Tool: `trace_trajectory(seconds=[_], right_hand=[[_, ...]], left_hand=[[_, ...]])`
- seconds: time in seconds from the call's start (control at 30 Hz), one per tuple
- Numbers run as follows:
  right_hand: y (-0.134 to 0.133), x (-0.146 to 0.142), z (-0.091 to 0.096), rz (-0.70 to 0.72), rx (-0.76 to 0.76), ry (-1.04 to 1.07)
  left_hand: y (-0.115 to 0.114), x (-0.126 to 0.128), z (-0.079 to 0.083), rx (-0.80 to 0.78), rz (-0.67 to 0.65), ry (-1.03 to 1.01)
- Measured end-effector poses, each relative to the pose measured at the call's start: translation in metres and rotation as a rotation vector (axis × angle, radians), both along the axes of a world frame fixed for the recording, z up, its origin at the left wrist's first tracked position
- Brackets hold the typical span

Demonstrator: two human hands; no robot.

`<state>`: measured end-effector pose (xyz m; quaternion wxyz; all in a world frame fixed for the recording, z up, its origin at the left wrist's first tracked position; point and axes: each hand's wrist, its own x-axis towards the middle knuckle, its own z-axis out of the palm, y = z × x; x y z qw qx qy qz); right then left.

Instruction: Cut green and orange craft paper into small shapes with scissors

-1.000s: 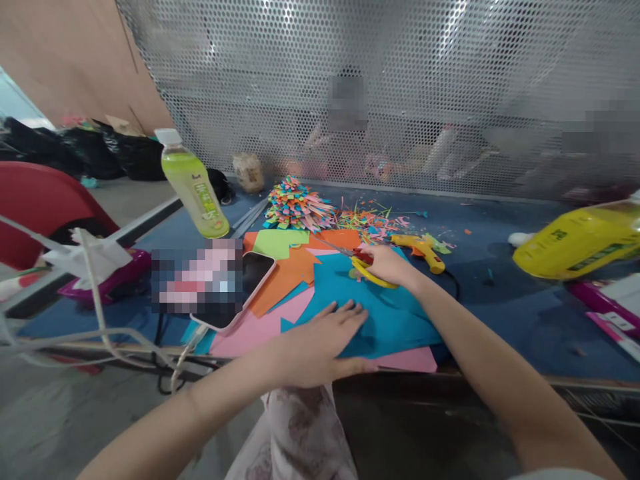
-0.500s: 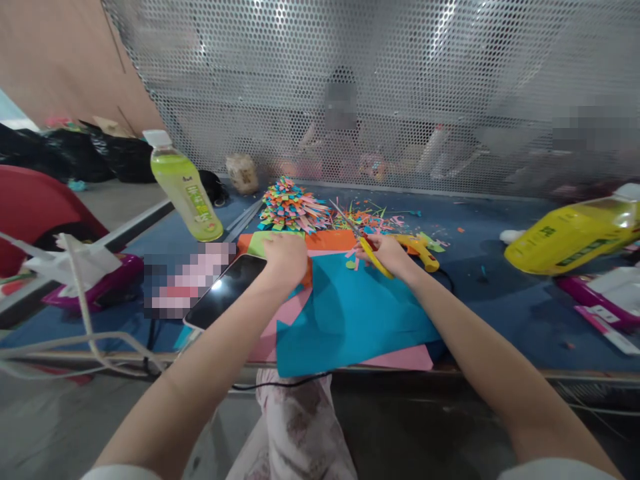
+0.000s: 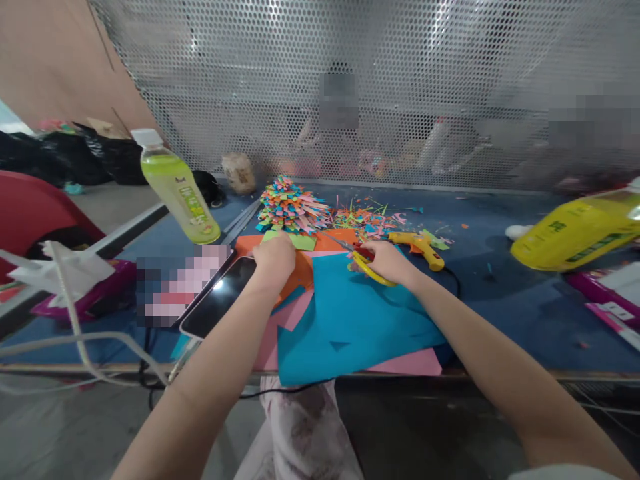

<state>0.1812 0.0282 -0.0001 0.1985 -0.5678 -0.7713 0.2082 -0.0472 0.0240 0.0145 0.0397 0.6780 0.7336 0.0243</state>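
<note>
My left hand [image 3: 279, 259] has its fingers curled at the edge of a light green paper [image 3: 301, 241], which lies over orange paper [image 3: 345, 237]. My wrist partly hides the fingertips. My right hand [image 3: 383, 260] grips scissors [image 3: 371, 270] by their yellow and red handles, the blades pointing up and left toward the green paper. Beneath the scissors spreads a large blue sheet [image 3: 345, 320] on top of pink paper [image 3: 407, 361]. Behind the hands stands a cone of many coloured paper strips [image 3: 293, 207], beside a heap of paper scraps [image 3: 365, 217].
A yellow glue gun [image 3: 423, 250] lies right of my right hand. A phone [image 3: 220, 300] rests under my left forearm. A green drink bottle [image 3: 180, 193] leans at left; a yellow bottle [image 3: 570, 233] is at right. A perforated metal panel [image 3: 400, 87] closes the back.
The light green paper has shifted right, toward the scissors. My left hand has changed its hold near it. The scissors have turned flatter, and small scraps are gone from the blue sheet.
</note>
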Motion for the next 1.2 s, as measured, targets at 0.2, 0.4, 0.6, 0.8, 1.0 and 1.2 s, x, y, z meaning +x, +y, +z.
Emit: trace_trajectory(seconds=[0.2, 0.4, 0.6, 0.8, 1.0, 1.2], right_hand=[[-0.004, -0.002, 0.004, 0.042, -0.006, -0.036], [-0.004, -0.002, 0.003, 0.044, 0.004, -0.027], [-0.002, -0.002, -0.001, 0.028, -0.062, 0.141], [0.003, 0.007, 0.003, -0.144, -0.023, 0.371], [0.001, 0.007, 0.005, -0.217, 0.040, 0.177], [-0.004, 0.000, 0.004, -0.191, -0.028, 0.161]], left_hand=[[-0.012, 0.003, 0.017, 0.064, -0.013, 0.058], [-0.010, -0.002, 0.017, 0.069, -0.078, 0.067], [-0.024, 0.006, 0.022, 0.059, -0.350, 0.005], [-0.042, 0.017, 0.025, 0.005, -0.321, 0.129], [-0.037, 0.000, 0.025, -0.042, -0.219, 0.160], [-0.023, -0.002, 0.016, 0.008, -0.182, 0.221]])
